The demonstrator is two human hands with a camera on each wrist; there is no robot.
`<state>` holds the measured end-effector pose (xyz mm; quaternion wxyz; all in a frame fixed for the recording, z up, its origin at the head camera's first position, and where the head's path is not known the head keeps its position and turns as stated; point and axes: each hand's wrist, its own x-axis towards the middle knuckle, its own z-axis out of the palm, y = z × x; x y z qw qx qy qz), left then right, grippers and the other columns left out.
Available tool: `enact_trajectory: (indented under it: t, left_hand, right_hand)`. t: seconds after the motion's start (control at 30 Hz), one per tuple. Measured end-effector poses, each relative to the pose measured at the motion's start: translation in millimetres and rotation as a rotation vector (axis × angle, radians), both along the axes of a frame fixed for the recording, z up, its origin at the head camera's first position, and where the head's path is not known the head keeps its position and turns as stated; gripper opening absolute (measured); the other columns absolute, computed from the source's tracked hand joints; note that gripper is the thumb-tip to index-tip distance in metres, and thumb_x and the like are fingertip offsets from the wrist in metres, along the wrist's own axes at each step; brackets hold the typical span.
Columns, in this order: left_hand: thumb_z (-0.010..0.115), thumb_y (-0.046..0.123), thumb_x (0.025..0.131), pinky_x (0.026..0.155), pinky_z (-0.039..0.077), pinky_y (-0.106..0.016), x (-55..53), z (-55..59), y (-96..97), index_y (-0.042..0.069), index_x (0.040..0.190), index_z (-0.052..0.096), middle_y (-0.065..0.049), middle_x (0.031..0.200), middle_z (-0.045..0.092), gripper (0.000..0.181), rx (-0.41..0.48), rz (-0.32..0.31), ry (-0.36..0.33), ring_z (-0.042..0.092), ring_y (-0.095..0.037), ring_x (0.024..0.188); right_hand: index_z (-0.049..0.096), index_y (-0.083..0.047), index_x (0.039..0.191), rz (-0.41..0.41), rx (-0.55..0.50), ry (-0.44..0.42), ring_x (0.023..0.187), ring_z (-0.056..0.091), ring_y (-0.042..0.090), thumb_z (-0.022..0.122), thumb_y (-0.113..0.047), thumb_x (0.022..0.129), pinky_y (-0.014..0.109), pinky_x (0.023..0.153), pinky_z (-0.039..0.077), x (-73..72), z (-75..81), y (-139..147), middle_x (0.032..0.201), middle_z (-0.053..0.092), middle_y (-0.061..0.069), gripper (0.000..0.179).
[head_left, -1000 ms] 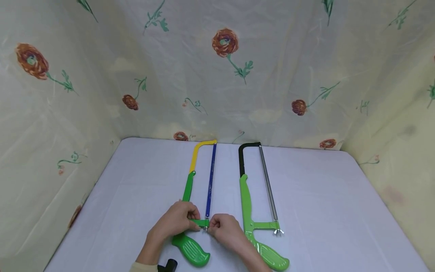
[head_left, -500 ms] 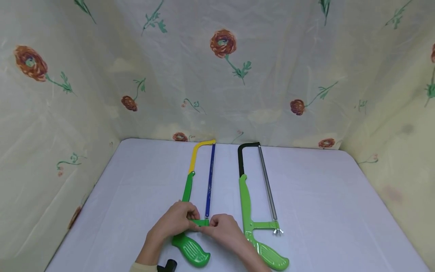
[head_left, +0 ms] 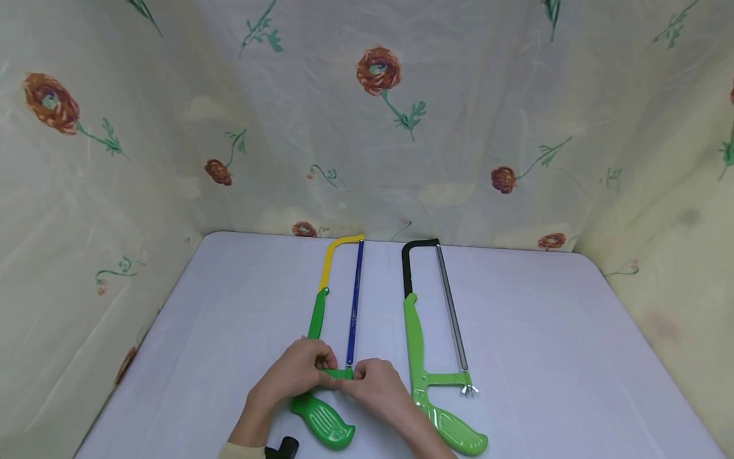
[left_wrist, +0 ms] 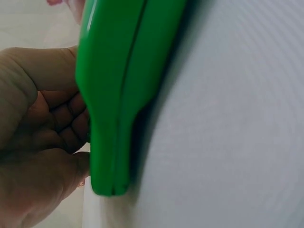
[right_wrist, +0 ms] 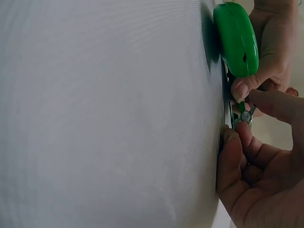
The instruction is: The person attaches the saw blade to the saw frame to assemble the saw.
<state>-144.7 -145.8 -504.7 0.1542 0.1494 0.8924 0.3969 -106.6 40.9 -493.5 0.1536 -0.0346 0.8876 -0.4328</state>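
Note:
A hacksaw with a green handle [head_left: 323, 421], a yellow front frame [head_left: 327, 264] and a blue blade [head_left: 354, 306] lies on the table. My left hand [head_left: 295, 370] grips its frame around the short green crosspiece [head_left: 338, 373]. At the outer end of that crosspiece, my right hand [head_left: 381, 389] holds the metal wing nut [right_wrist: 245, 115] between thumb and finger. My fingers hide this nut in the head view. In the left wrist view the green handle [left_wrist: 114, 104] covers part of the left hand [left_wrist: 42, 95].
To the right lies a second hacksaw [head_left: 415, 331], light green with a black front frame, a grey blade and its own wing nut [head_left: 469, 390]. A white-covered table [head_left: 545, 338] bears both. Flowered cloth [head_left: 447, 108] hangs behind and at both sides.
My right thumb and fingers have shifted left, over the wing nut, which was partly visible a second ago. My left hand keeps its grip, and both hacksaws stay in place.

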Motion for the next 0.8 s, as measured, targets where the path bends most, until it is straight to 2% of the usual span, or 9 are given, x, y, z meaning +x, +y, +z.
enact_trajectory:
  t: [0.2,0.43,0.63,0.7,0.8]
  left_hand:
    - [0.087,0.021,0.073,0.066,0.042,-0.024,-0.1,-1.6,-0.8,0.02,0.077,0.069,0.009,0.071,0.063,0.018,0.008,0.001,-0.002,0.053,-0.012,0.077]
    - [0.088,0.017,0.071,0.072,0.043,-0.026,-0.8,-2.9,-1.9,0.02,0.079,0.07,0.01,0.071,0.064,0.02,0.017,-0.014,0.032,0.057,-0.008,0.066]
    - [0.088,0.015,0.071,0.065,0.045,-0.024,-0.4,-2.4,-1.4,0.019,0.08,0.07,0.009,0.072,0.064,0.02,0.025,-0.009,0.018,0.057,-0.009,0.068]
    - [0.088,0.015,0.071,0.065,0.045,-0.024,-0.4,-2.5,-1.0,0.019,0.08,0.07,0.009,0.072,0.064,0.02,0.019,-0.004,0.012,0.057,-0.009,0.069]
    - [0.088,0.015,0.071,0.065,0.045,-0.024,-0.1,-2.6,-0.5,0.019,0.08,0.07,0.008,0.072,0.064,0.02,0.011,0.001,0.008,0.056,-0.01,0.07]
  right_hand:
    - [0.048,-0.018,0.056,0.007,-0.002,0.023,0.049,0.04,0.009,0.075,-0.037,0.081,0.022,0.047,0.03,0.7,0.0,-0.7,0.05,0.043,-0.008,0.042]
    - [0.049,-0.018,0.054,0.023,-0.011,0.044,0.048,0.037,0.008,0.069,-0.027,0.078,0.022,0.045,0.027,0.8,0.7,0.4,0.049,0.042,-0.009,0.033]
    - [0.046,-0.02,0.053,0.021,-0.017,0.017,0.047,0.034,0.008,0.066,-0.025,0.077,0.023,0.045,0.025,0.9,2.2,1.7,0.049,0.041,-0.01,0.032]
    - [0.048,-0.02,0.053,0.02,-0.022,0.004,0.047,0.034,0.008,0.066,-0.025,0.077,0.023,0.045,0.025,0.6,1.5,2.1,0.049,0.042,-0.01,0.03]
    - [0.058,-0.013,0.054,0.022,-0.037,-0.009,0.046,0.034,0.008,0.066,-0.025,0.077,0.023,0.045,0.025,-0.2,1.0,2.8,0.048,0.043,-0.01,0.027]
